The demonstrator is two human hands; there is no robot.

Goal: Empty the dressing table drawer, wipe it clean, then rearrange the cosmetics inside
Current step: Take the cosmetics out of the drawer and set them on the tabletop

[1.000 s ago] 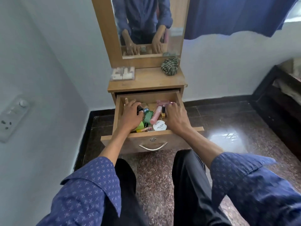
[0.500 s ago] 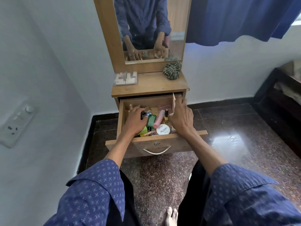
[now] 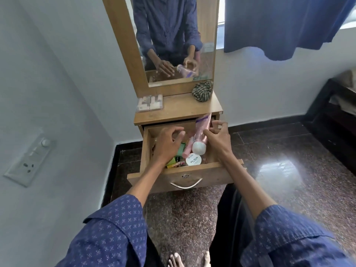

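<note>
tube stands nearly upright above the open drawer, cap down, pinched in your right hand; your left hand hovers loosely curled and empty over the remaining cosmetics, nearer them.

Blue curtain, wall switchboard

Pink tube tilted, white cap down, above open cluttered drawer
</note>
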